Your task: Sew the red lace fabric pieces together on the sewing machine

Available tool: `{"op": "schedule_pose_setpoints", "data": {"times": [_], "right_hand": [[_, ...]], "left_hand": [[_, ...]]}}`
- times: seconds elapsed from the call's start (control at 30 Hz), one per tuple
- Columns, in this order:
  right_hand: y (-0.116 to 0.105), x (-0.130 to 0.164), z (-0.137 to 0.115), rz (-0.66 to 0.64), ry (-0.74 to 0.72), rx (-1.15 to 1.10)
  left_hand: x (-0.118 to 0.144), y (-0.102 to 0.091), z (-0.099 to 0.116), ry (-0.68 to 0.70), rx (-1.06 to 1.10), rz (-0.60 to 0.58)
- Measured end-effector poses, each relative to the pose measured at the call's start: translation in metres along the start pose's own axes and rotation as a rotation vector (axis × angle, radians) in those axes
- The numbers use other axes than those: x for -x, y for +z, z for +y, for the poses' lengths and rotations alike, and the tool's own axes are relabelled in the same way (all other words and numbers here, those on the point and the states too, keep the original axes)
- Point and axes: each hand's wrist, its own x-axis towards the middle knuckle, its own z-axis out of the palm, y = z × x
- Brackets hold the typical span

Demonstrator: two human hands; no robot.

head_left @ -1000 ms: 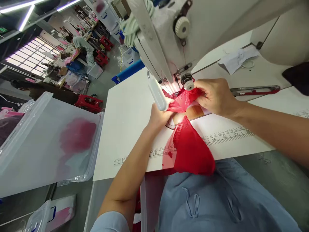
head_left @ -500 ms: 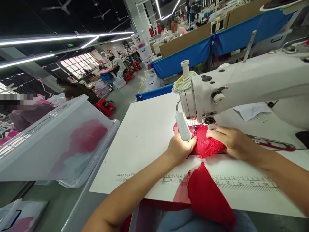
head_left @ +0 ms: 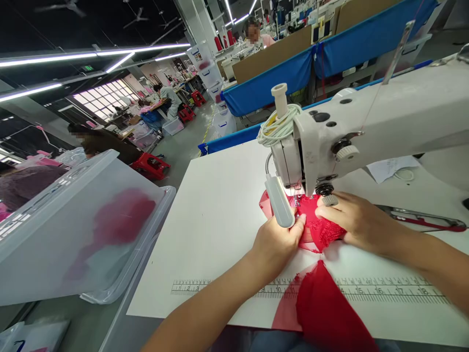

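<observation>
I see the red lace garment [head_left: 318, 226] lying bunched on the white table, right under the sewing machine's needle; its lace part is flattened there, crumpled at the near edge; a smoother red section [head_left: 326, 308] trails toward me across the printed ruler and hangs over the table's front edge; the fabric is bright, partly sheer.

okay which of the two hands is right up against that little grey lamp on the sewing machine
The left hand: its fingertips sit at the lamp, while the right hand lies on the red lace fabric.
</observation>
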Motion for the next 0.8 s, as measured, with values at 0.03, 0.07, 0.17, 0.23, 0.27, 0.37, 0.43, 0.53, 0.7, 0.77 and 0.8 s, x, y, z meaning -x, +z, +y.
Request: {"op": "schedule_pose_setpoints", "data": {"times": [0.03,0.07,0.17,0.23,0.27,0.37,0.43,0.53,0.7,0.77,0.8], "right_hand": [[-0.002,-0.002,-0.001,-0.019,-0.001,0.002],[-0.003,-0.003,-0.001,-0.039,0.000,0.000],[-0.007,-0.006,-0.003,-0.043,0.012,-0.001],[-0.006,-0.006,-0.004,-0.004,0.004,0.001],[-0.005,-0.006,-0.003,0.012,-0.004,0.001],[0.000,-0.002,-0.001,0.005,-0.003,0.002],[0.004,0.001,0.000,-0.026,0.011,0.007],[0.009,0.005,0.001,-0.040,0.020,0.021],[0.012,0.009,0.000,-0.045,0.038,0.038],[0.012,0.009,0.000,-0.048,0.040,0.034],[0.012,0.009,0.000,-0.048,0.044,0.028]], "left_hand": [[0.000,-0.001,0.000,0.000,0.003,-0.006],[0.000,-0.002,0.001,0.004,0.005,-0.015],[0.001,-0.002,0.001,0.002,0.001,-0.026],[0.002,0.001,0.002,0.003,-0.007,-0.010],[0.002,0.002,0.002,0.006,-0.011,0.005],[0.002,0.005,0.003,0.022,-0.020,0.057],[0.002,0.006,0.003,0.031,-0.022,0.073],[0.002,0.004,0.003,0.049,-0.030,0.052],[0.002,0.004,0.003,0.047,-0.051,0.081],[0.002,0.005,0.003,0.047,-0.045,0.107],[0.003,0.005,0.004,0.048,-0.043,0.115]]}}
